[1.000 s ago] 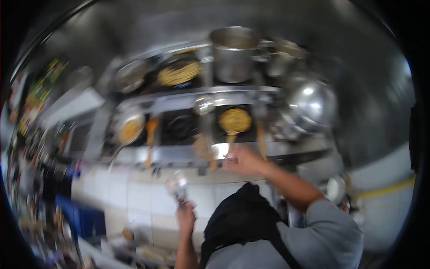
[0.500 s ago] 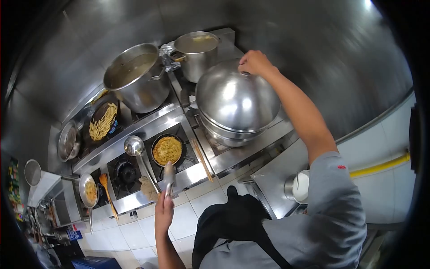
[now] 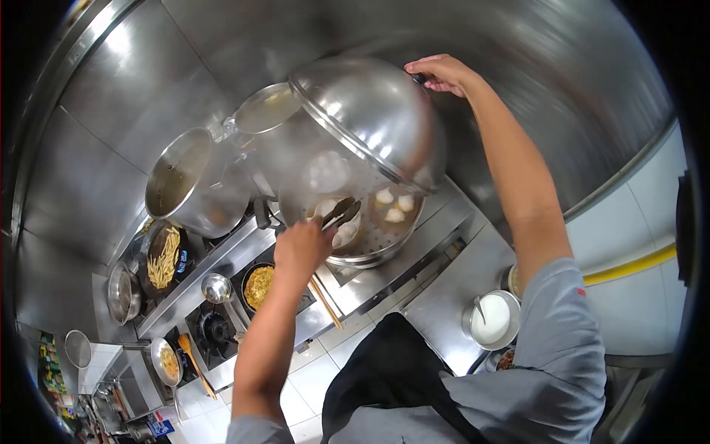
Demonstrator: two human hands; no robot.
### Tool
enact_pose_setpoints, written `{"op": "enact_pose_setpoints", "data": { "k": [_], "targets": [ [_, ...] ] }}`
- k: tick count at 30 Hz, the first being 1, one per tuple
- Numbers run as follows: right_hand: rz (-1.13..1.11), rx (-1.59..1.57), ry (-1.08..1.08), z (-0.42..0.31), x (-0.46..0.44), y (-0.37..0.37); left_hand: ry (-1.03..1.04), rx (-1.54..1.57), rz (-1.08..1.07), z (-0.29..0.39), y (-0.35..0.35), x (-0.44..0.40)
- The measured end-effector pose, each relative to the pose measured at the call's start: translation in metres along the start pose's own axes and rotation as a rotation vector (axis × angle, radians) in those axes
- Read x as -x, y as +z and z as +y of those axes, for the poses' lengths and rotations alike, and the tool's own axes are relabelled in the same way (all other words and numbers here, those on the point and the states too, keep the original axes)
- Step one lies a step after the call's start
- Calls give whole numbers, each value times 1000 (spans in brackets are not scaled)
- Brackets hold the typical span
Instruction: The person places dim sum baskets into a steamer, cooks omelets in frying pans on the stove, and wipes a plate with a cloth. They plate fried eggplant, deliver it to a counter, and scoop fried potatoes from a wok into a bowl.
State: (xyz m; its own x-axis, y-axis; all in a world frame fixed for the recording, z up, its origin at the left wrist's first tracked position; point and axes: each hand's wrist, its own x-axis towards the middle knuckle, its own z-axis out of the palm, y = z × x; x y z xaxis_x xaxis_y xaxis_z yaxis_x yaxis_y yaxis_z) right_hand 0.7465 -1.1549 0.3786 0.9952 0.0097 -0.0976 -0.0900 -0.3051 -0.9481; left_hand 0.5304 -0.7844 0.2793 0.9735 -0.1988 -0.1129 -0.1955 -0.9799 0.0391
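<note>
My right hand (image 3: 444, 74) grips the black knob of a domed steel lid (image 3: 366, 107), which is tilted up off a wide steamer (image 3: 370, 260). Steam drifts over the perforated tray inside. Three pale dumplings (image 3: 395, 208) sit in a round basket at the tray's right; two more baskets of whitish pieces stand in the middle and at the back, hazy in the steam. My left hand (image 3: 303, 248) is closed round a pair of tongs (image 3: 342, 212). Their dark tips are slightly apart over the middle basket, and I cannot tell whether they touch its food.
Two tall stockpots (image 3: 181, 181) with liquid stand left and behind. Burners hold fries in a dark pan (image 3: 164, 257), an omelette-like pan (image 3: 259, 287) and a small frying pan (image 3: 167, 362). Chopsticks (image 3: 326, 302) lie near the front edge. On the right is a pot of white liquid (image 3: 494, 320).
My right hand has raised and tilted the lid, uncovering the steamer's baskets. My left hand has carried the tongs from beside the omelette-like pan up over the steamer tray.
</note>
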Motion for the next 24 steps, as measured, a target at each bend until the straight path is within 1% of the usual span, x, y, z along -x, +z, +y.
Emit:
{"op": "enact_pose_setpoints", "data": {
  "k": [1, 2, 4, 5, 7, 11, 13, 14, 15, 17, 18, 20, 21, 23, 24],
  "targets": [
    [4, -3, 4, 3, -2, -4, 33, -61, -63, 9, -2, -24],
    [9, -34, 18, 7, -5, -8, 37, -64, -65, 18, -4, -43],
    [17, -70, 32, 12, -9, -15, 5, -103, -200, 38, -9, -75],
    [12, -89, 27, 14, -10, -17, 8, -109, -202, 47, -11, -85],
    [11, -117, 29, 18, -11, -19, -9, -172, -298, 61, -13, -102],
    [-24, -121, 11, 19, -11, -17, 27, -229, -374, 76, -9, -132],
    [-27, -118, 5, 17, -12, -13, 91, -332, -328, 79, -4, -142],
    [-41, -119, 6, 17, -13, -11, 92, -335, -327, 81, -7, -141],
    [-52, -123, 6, 16, -14, -9, 108, -344, -257, 84, -14, -139],
    [-47, -132, 3, 17, -15, -6, 129, -356, -190, 84, -12, -136],
    [-55, -132, -1, 17, -16, -5, 197, -365, -15, 78, -1, -138],
    [-64, -133, -7, 16, -18, -4, 261, -372, 161, 68, 15, -145],
    [-61, -126, -3, 15, -19, -4, 328, -374, 236, 64, 21, -149],
    [-68, -113, 6, 16, -19, -2, 387, -369, 306, 64, 31, -153],
    [-57, -127, -9, 16, -19, -1, 318, -353, 125, 69, 34, -155]
  ]
}}
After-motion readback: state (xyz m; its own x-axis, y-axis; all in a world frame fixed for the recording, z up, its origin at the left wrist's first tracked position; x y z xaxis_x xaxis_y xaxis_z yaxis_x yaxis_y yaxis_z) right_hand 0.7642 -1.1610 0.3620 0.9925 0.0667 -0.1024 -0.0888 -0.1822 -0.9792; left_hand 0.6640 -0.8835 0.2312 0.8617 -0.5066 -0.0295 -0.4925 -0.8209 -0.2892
